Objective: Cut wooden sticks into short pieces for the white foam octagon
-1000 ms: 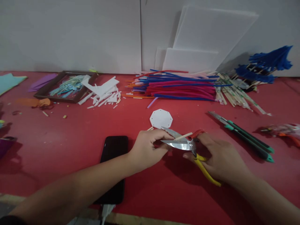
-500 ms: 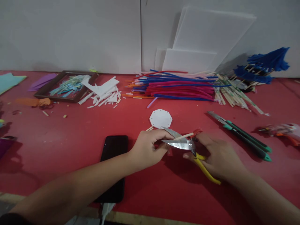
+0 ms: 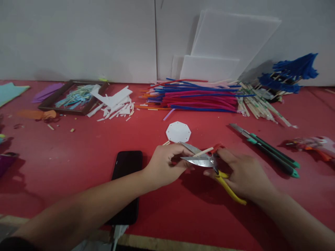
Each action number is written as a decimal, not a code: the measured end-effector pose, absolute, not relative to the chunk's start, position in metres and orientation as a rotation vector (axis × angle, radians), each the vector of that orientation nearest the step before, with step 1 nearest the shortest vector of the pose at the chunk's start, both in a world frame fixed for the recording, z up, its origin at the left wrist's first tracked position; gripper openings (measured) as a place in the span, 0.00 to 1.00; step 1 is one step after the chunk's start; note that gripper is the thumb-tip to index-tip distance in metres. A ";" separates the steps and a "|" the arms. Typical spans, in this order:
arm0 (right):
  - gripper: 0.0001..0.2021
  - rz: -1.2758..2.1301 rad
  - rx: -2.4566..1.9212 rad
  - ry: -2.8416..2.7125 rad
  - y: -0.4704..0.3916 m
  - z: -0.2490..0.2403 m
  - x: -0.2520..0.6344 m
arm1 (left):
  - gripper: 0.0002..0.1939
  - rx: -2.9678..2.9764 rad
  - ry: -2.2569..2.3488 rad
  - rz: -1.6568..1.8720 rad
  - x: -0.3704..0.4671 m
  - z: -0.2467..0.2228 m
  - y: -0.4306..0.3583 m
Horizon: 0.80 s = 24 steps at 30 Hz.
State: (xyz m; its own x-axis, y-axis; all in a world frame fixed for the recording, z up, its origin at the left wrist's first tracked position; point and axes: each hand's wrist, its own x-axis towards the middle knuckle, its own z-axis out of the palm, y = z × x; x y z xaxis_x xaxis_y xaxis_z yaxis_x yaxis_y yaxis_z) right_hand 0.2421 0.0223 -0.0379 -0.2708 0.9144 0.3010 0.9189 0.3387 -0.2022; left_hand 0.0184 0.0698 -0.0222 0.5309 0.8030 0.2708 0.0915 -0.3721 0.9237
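My left hand (image 3: 170,164) pinches a thin wooden stick (image 3: 204,152), whose pale end sticks out to the right between the blades of the scissors. My right hand (image 3: 240,170) is closed around the handles of the scissors (image 3: 200,161), which have yellow grips and point left. Their blades are spread apart around the stick, close to my left fingertips. Just beyond the blades lies a white octagonal piece (image 3: 178,131) with small holes along its rim. Short stick pieces (image 3: 166,143) lie behind my left hand. Part of the stick is hidden by my fingers.
A black phone (image 3: 127,202) lies under my left forearm. To the right is a green-and-black cutter (image 3: 272,153). Along the back are pipe cleaners (image 3: 201,99), wooden sticks (image 3: 258,104), white scraps (image 3: 117,99), a brown frame (image 3: 43,105) and a blue fuzzy model (image 3: 298,69).
Both hands, the stick and the scissors hold nearly the same pose. The view has shifted slightly, so the things on the table appear a little further left.
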 end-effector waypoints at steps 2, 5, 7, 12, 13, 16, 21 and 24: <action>0.21 -0.086 -1.606 -2.255 0.021 -0.038 0.242 | 0.04 1.787 0.736 0.934 0.018 -0.024 0.070; 0.20 -0.137 -1.575 -2.262 0.018 -0.037 0.241 | 0.04 1.753 0.746 0.931 0.018 -0.026 0.070; 0.19 -0.149 -1.576 -2.255 0.016 -0.036 0.240 | 0.05 1.700 0.750 0.921 0.018 -0.027 0.070; 0.18 -0.102 -1.635 -2.243 0.015 -0.034 0.239 | 0.03 1.611 0.749 0.892 0.020 -0.029 0.069; 0.17 -0.078 -1.639 -2.239 0.015 -0.034 0.239 | 0.03 1.601 0.751 0.884 0.021 -0.029 0.069; 0.17 -0.025 -1.648 -2.235 0.015 -0.035 0.241 | 0.03 1.509 0.710 0.878 0.023 -0.030 0.070; 0.19 -0.090 -1.717 -2.243 0.019 -0.040 0.243 | 0.09 1.224 0.576 0.740 0.023 -0.028 0.074; 0.19 -0.053 -1.701 -2.263 0.021 -0.040 0.244 | 0.10 1.266 0.635 0.665 0.021 -0.024 0.076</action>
State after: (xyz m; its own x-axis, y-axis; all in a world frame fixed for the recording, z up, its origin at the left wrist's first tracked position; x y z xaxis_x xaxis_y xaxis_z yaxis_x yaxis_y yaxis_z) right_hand 0.2442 0.0206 -0.0398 -0.2479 0.9317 0.2656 0.9430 0.2948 -0.1542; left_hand 0.0206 0.0758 -0.0240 0.6566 0.7515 -0.0639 -0.0991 0.1699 0.9805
